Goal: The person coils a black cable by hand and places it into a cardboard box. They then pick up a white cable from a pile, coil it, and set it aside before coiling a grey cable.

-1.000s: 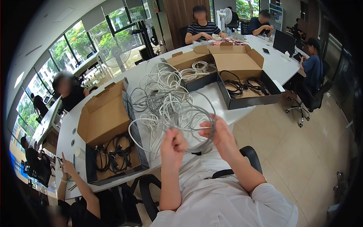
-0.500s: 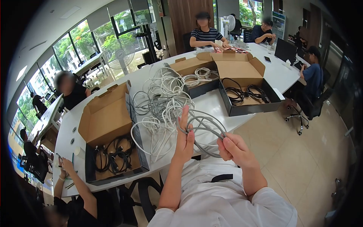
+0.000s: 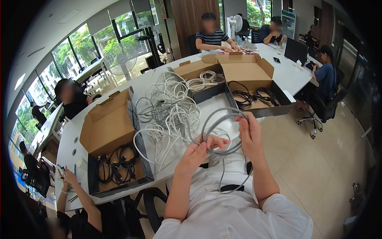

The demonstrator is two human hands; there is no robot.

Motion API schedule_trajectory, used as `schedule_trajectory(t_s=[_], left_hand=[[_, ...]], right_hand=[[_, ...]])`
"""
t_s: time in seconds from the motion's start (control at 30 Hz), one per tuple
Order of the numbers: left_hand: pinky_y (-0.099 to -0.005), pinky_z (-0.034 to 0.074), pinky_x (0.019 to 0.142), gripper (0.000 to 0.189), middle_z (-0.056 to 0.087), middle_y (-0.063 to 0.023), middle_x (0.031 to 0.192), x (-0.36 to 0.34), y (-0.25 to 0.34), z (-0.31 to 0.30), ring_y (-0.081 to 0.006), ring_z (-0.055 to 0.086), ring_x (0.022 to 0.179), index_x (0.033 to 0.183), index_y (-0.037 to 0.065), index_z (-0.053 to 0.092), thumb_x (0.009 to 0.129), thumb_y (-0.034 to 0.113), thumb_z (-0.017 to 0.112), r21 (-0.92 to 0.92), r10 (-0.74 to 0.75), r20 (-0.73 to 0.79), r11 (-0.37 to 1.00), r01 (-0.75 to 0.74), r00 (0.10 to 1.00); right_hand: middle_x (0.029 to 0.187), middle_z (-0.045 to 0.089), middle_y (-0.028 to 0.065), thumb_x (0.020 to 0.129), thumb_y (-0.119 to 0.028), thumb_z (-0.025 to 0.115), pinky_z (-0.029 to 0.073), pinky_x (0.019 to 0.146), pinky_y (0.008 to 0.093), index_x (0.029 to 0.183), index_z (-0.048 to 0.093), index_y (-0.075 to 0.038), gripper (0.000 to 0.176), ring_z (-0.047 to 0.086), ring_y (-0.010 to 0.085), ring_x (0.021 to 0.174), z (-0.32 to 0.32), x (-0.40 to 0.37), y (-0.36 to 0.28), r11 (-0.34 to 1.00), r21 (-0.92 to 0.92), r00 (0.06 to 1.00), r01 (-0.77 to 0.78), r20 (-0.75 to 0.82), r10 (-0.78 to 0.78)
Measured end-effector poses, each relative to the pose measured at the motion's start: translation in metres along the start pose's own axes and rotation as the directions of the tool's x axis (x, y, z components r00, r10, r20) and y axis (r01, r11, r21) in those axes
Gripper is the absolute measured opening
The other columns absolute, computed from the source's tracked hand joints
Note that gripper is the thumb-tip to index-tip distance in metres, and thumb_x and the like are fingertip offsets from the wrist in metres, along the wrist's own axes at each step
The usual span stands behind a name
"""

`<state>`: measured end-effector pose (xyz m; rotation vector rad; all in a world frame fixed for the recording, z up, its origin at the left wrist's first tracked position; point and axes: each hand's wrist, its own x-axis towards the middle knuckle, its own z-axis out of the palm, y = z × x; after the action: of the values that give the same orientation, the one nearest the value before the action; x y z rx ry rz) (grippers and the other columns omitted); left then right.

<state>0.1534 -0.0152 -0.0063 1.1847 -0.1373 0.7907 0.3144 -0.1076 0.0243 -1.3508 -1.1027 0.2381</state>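
A grey cable point(image 3: 226, 115) is looped into a coil between my two hands, over the table's front edge. My left hand point(image 3: 199, 153) is closed on the coil's lower left side, with some fingers reaching inside the loops. On the right side, my right hand point(image 3: 250, 129) pinches the coil's top right part. One length of the same cable hangs below, across my white clothing. Beyond my hands a tangled pile of white and grey cables point(image 3: 171, 107) lies on the white table point(image 3: 115, 195).
An open box point(image 3: 149, 175) with black cables stands at left, another point(image 3: 270, 110) at right. Between them, a third box point(image 3: 195, 95) holds white cables. A co-worker's hands point(image 3: 68, 179) are at lower left. Other people sit around the tables.
My right hand has risen with the coil, which now faces me as rounder loops. A length of cable now dangles below. My left hand's fingers have curled round the cable.
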Motion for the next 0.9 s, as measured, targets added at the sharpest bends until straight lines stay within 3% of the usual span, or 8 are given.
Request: schedule_trajectory(t_s=[0.13, 0.37, 0.4, 0.47, 0.57, 0.6, 0.73, 0.9], left_hand=[[-0.0249, 0.032, 0.052, 0.025, 0.035, 0.0034, 0.064, 0.007, 0.009, -0.014, -0.0091, 0.037, 0.053, 0.092, 0.011, 0.045, 0.098, 0.035, 0.048, -0.204, 0.038, -0.165, 0.976, -0.072, 0.986], [-0.0232, 0.020, 0.047, 0.023, 0.025, 0.0058, 0.062, 0.005, 0.040, -0.038, -0.0061, 0.020, 0.049, 0.090, 0.012, 0.044, 0.101, 0.031, 0.040, -0.224, 0.240, -0.411, 0.908, -0.353, 0.879], [-0.0231, 0.020, 0.047, 0.023, 0.024, 0.0059, 0.062, 0.003, 0.044, -0.040, -0.0059, 0.019, 0.049, 0.090, 0.012, 0.044, 0.101, 0.032, 0.040, -0.201, 0.260, -0.404, 0.910, -0.362, 0.877], [-0.0229, 0.019, 0.047, 0.024, 0.024, 0.0061, 0.062, 0.001, 0.050, -0.041, -0.0057, 0.018, 0.049, 0.090, 0.012, 0.043, 0.101, 0.032, 0.040, -0.154, 0.303, -0.387, 0.910, -0.385, 0.871], [-0.0236, 0.018, 0.047, 0.024, 0.022, 0.0062, 0.061, -0.006, 0.050, -0.043, -0.0056, 0.018, 0.048, 0.088, 0.011, 0.042, 0.101, 0.032, 0.040, -0.016, 0.321, -0.279, 0.941, -0.339, 0.905], [-0.0238, 0.018, 0.047, 0.025, 0.022, 0.0063, 0.060, -0.009, 0.047, -0.041, -0.0055, 0.018, 0.048, 0.088, 0.011, 0.042, 0.101, 0.032, 0.040, 0.031, 0.305, -0.270, 0.951, -0.309, 0.913], [-0.0247, 0.018, 0.047, 0.025, 0.022, 0.0062, 0.060, -0.009, 0.029, -0.029, -0.0056, 0.019, 0.047, 0.087, 0.011, 0.042, 0.101, 0.033, 0.041, 0.094, 0.274, -0.276, 0.962, -0.258, 0.921], [-0.0249, 0.018, 0.047, 0.026, 0.024, 0.0054, 0.059, -0.008, 0.037, -0.029, -0.0068, 0.021, 0.048, 0.085, 0.011, 0.042, 0.100, 0.033, 0.042, 0.015, 0.318, -0.355, 0.942, -0.335, 0.879]], right_hand=[[0.119, 0.045, 0.0160, 0.089, -0.009, 0.057, 0.040, 0.090, 0.0329, 0.131, 0.042, 0.000, 0.045, 0.046, 0.0244, 0.106, 0.008, -0.003, -0.008, 0.963, -0.123, 0.970, 0.239, -0.024, -0.244], [0.107, 0.055, 0.0184, 0.087, -0.015, 0.063, 0.045, 0.086, 0.0354, 0.121, 0.050, 0.003, 0.041, 0.054, 0.0268, 0.099, -0.014, -0.021, -0.004, 0.760, -0.559, 0.943, 0.332, 0.219, -0.251], [0.101, 0.057, 0.0162, 0.088, -0.014, 0.062, 0.046, 0.079, 0.0334, 0.119, 0.051, 0.002, 0.037, 0.056, 0.0237, 0.091, -0.020, -0.018, -0.002, 0.894, -0.431, 0.960, 0.120, 0.281, 0.007], [0.090, 0.061, 0.0117, 0.089, -0.013, 0.059, 0.049, 0.067, 0.0293, 0.115, 0.053, 0.002, 0.030, 0.060, 0.0175, 0.075, -0.035, -0.008, 0.003, 0.898, -0.209, 0.755, -0.386, 0.487, 0.438], [0.083, 0.064, 0.0061, 0.092, -0.009, 0.054, 0.046, 0.051, 0.0250, 0.108, 0.055, 0.002, 0.020, 0.058, 0.0102, 0.059, -0.044, -0.005, 0.021, 0.766, 0.443, 0.851, -0.466, 0.463, 0.250], [0.092, 0.064, 0.0064, 0.090, -0.005, 0.053, 0.049, 0.063, 0.0253, 0.111, 0.056, 0.001, 0.022, 0.061, 0.0125, 0.074, -0.044, -0.003, 0.021, 0.648, 0.622, 0.881, -0.439, 0.441, 0.172], [0.112, 0.058, 0.0081, 0.088, -0.002, 0.051, 0.044, 0.088, 0.0288, 0.115, 0.056, 0.002, 0.028, 0.053, 0.0154, 0.107, -0.025, -0.002, 0.005, 0.875, 0.465, 0.963, -0.137, 0.270, 0.007], [0.126, 0.050, 0.0172, 0.090, -0.017, 0.056, 0.037, 0.097, 0.0376, 0.120, 0.051, 0.004, 0.036, 0.047, 0.0242, 0.117, -0.020, -0.002, 0.030, 0.955, -0.285, 0.986, 0.084, -0.117, -0.121]])
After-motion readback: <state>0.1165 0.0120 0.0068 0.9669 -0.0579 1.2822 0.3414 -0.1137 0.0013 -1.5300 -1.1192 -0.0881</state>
